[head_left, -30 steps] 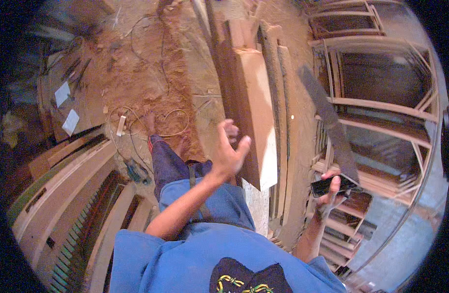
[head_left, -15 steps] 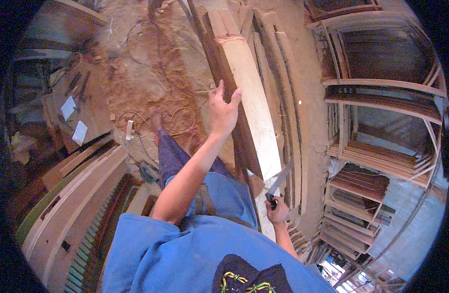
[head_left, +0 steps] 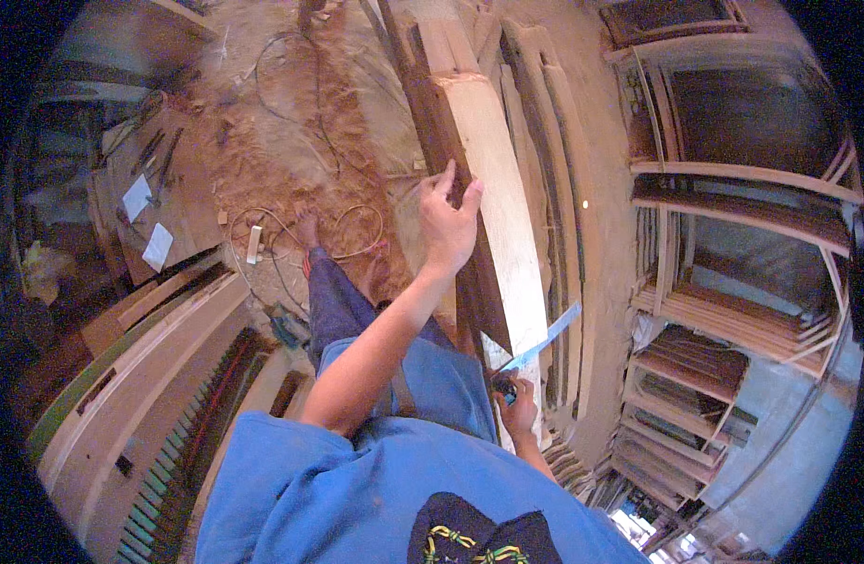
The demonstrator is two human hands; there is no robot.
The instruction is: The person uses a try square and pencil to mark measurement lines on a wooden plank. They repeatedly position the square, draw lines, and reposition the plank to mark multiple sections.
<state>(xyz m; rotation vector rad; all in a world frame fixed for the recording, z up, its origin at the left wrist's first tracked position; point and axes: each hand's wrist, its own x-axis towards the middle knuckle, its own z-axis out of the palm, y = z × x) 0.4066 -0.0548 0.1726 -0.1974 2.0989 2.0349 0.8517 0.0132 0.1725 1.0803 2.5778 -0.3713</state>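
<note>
Ahead of the hands and to their left, the floor (head_left: 291, 141) is thick with reddish sawdust, and a thin cable (head_left: 263, 66) loops across it. Nearer, left of the raised hand, a white power strip (head_left: 254, 243) lies among more looped cord (head_left: 357, 230). Farther left stands a low workbench (head_left: 159, 188) with two white paper sheets (head_left: 146, 221) and some dark hand tools on it, too small to tell apart. Below that, close on the left, long pale wooden frames (head_left: 140, 376) lie side by side. To the right of the hands, curved wooden strips (head_left: 554, 188) lean together, and beyond them are racks of stacked wooden frames (head_left: 723, 320).
</note>
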